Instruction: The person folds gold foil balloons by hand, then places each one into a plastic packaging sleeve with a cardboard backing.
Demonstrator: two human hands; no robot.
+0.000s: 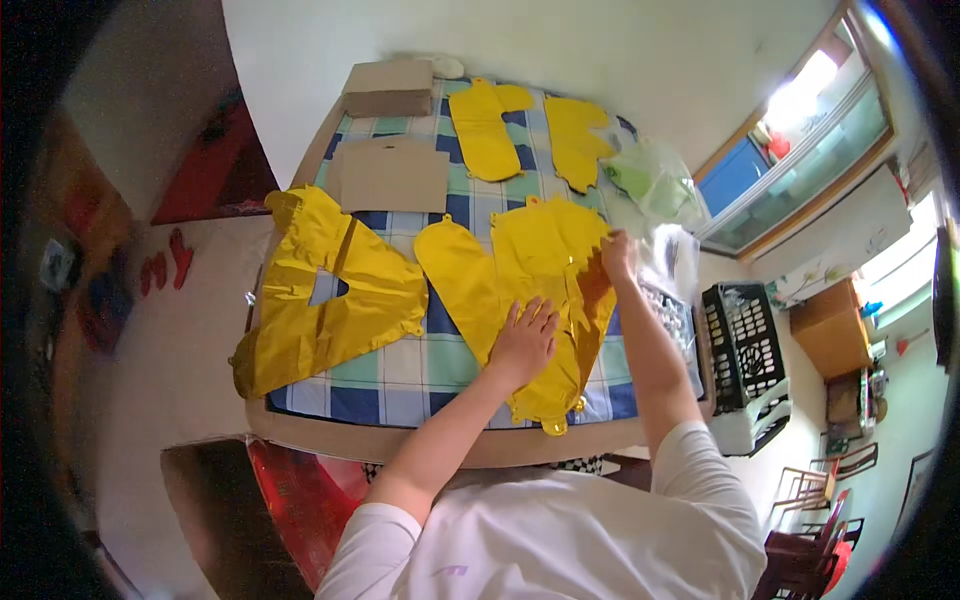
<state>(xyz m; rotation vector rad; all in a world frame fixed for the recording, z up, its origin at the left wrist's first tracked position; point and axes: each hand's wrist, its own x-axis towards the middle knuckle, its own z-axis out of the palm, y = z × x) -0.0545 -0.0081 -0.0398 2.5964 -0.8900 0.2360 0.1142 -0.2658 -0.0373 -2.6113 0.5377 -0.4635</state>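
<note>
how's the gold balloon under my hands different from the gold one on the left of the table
The balloon under the hands is pressed flat by the left hand, while the right hand lifts its far edge; the left balloon lies untouched. The left balloon has an open cut-out showing the checked tablecloth; the other shows none. The left one overhangs the table's left edge. Both are deflated gold foil.

We sit at a table (420,375) spread with a blue, green and white checked cloth, pushed up against a plain white wall (600,50). To our right a window (800,150) glows with bright daylight above a wooden cabinet (830,330), with dark red chairs (815,540) in the lower right corner. To our left, pale floor (180,340) shows red slippers (165,265).
</note>
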